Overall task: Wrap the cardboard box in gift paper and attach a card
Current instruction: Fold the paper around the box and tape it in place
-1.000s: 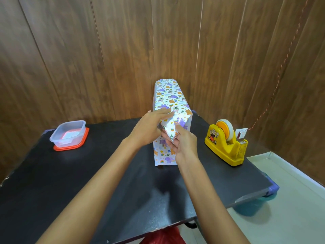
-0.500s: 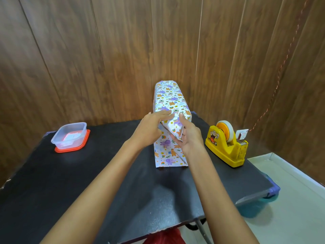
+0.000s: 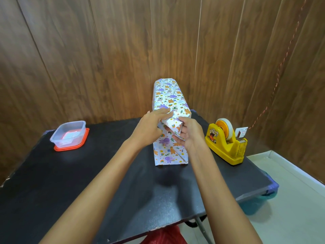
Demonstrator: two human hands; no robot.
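A tall box wrapped in white gift paper with purple and orange animals (image 3: 169,97) stands on the black table (image 3: 109,187), its long side running away from me. At its near end the paper is folded into a flap (image 3: 173,126). My left hand (image 3: 149,128) presses the upper left corner of that end with its fingers on the fold. My right hand (image 3: 190,133) pinches the folded flap from the right. A lower paper flap (image 3: 168,156) lies flat on the table under the hands.
A yellow tape dispenser (image 3: 226,140) with a tape strip sticking out stands to the right of the box. A clear plastic container on a red lid (image 3: 69,135) sits at the far left. Wooden wall panels stand close behind. The table's right edge drops to a pale floor.
My right hand shifted from the front of the box end to its right side and now holds the folded flap higher. The left hand stays on the upper corner.
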